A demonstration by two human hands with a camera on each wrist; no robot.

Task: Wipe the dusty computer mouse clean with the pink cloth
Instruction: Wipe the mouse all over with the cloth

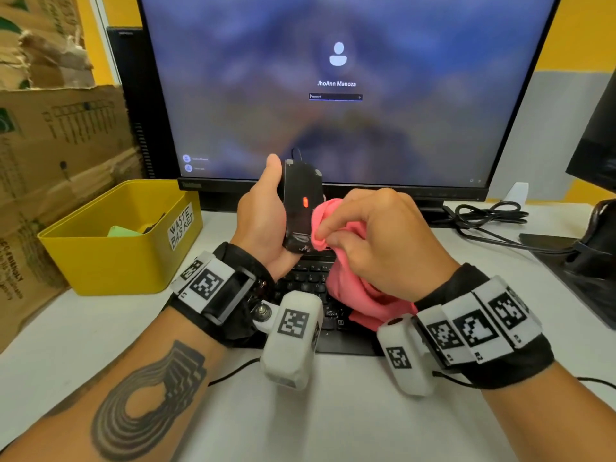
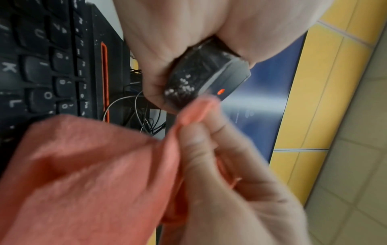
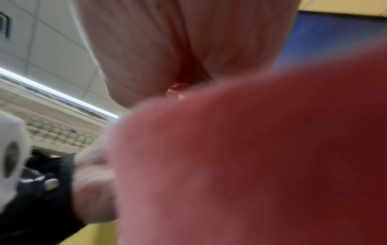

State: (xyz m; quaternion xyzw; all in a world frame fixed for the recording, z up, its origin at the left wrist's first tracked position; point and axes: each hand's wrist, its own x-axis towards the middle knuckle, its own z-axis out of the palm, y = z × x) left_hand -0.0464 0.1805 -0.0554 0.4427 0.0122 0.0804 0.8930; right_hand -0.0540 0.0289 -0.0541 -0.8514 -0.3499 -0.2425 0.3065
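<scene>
Head view shows the wired computer mouse (image 1: 301, 205) lifted above the keyboard (image 1: 310, 278), in front of the monitor (image 1: 336, 88), with its underside and lit orange sensor turned toward the camera. The left hand (image 1: 263, 211) grips the mouse, thumb along one edge and fingers curled round behind it. The right hand (image 1: 376, 241) holds the pink cloth (image 1: 346, 281) bunched in its curled fingers, with a fold pinched at the fingertips and pressed against the lower right edge of the mouse; the remainder of the cloth hangs down over the keyboard. Left wrist view shows pale dust specks on the rear side wall of the mouse (image 2: 188, 82), directly beside the cloth tip (image 2: 196, 109). Judged step: wiping is under way, working along the base edge, with dust remaining. Next move calls for drawing the pinched fold across the speckled side wall while the left hand keeps a firm grip, then rotating the mouse to present its top shell. Right wrist view is filled by blurred cloth and adds nothing usable. To the left of the keyboard on the bench stands a yellow bin (image 1: 110, 241) labelled as a waste basket.
</scene>
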